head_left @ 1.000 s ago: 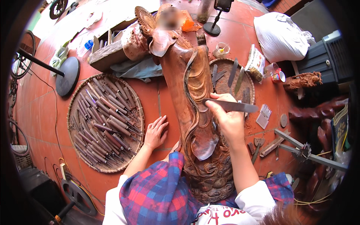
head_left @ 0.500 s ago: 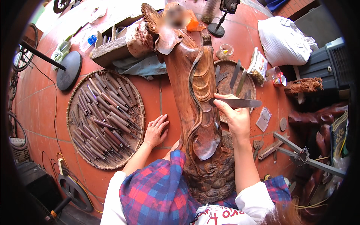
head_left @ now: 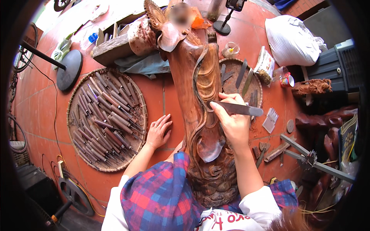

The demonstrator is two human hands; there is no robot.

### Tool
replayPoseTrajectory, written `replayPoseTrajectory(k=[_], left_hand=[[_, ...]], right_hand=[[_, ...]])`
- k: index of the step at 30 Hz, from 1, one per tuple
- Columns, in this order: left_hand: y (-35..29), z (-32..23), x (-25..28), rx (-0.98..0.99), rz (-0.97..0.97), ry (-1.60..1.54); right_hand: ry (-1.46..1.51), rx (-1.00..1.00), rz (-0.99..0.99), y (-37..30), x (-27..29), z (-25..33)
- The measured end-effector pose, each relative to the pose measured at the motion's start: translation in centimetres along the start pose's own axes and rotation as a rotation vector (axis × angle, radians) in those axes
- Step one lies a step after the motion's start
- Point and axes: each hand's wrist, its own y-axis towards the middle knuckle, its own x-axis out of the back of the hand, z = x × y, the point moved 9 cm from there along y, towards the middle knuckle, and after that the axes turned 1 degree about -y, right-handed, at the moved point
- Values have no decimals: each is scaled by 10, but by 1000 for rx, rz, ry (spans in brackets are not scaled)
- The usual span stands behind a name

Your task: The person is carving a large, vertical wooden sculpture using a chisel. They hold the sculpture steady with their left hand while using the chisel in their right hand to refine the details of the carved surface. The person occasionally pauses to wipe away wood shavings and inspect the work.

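A carved wooden statue (head_left: pixel 177 81) with draped folds lies lengthwise before me, its knobbly base near my lap. My right hand (head_left: pixel 236 124) is closed around a dark flat file (head_left: pixel 241 109), thumb along it. The file's left end touches, or nearly touches, the carved folds at the statue's middle. To the left of the statue, my left hand (head_left: pixel 158 130) is open with fingers stretched, low over the red tiles and holding nothing. Beside it stands a round wicker tray (head_left: pixel 145 111) full of wooden-handled carving chisels (head_left: pixel 115 109).
Right of the statue a smaller wicker tray (head_left: pixel 231 65) holds several flat blades. Past it are a glass jar (head_left: pixel 230 51), a bag of pale bits (head_left: pixel 264 67), a white sack (head_left: pixel 291 40) and a metal-legged stand (head_left: pixel 308 158). A round black stand base (head_left: pixel 70 70) sits at the far left.
My right hand has moved slightly left and down with the file, whose left end has shifted further over the carving. My left hand has hardly moved.
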Motion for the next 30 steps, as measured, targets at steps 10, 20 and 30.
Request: replayPoseTrajectory(k=[10,20,30], left_hand=[[-1,0,-2,-4,-6,9],[-1,2,-1,7,-3,7],[-1,3,-2,7,5,-2]], right_hand=[[29,-48,-8,-1,1,-5],[65,-62,-34,0,-1,-5],[129,-168,-30,-1,-1,-11]])
